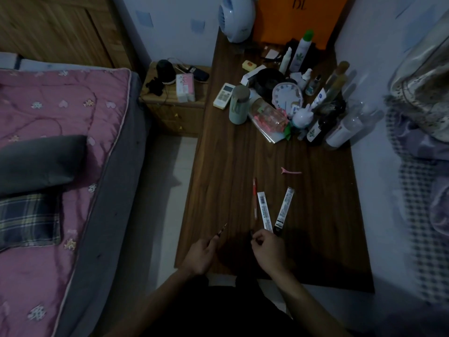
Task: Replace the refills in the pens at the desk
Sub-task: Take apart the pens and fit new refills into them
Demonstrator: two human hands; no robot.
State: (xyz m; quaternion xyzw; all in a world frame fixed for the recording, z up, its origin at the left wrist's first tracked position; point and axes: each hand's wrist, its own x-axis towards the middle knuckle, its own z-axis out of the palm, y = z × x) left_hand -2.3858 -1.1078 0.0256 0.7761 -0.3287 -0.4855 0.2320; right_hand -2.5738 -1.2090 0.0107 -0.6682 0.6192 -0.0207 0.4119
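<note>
My left hand (199, 256) grips a thin dark pen part (221, 231) whose tip points up and to the right, over the desk's near left edge. My right hand (267, 249) pinches a small dark piece (252, 232) at its fingertips; what it is stays too dim to tell. Just beyond my right hand lie a red pen (254, 198), a white refill packet (264, 211) and a dark refill packet (283, 210), side by side on the dark wooden desk (226, 181).
A pink hair clip (290, 171) lies past the packets. The desk's far half holds bottles, a clock (288, 94), a pale green cup (239, 104), a remote and a fan. A bed with a pink quilt (60, 132) and a nightstand stand on the left.
</note>
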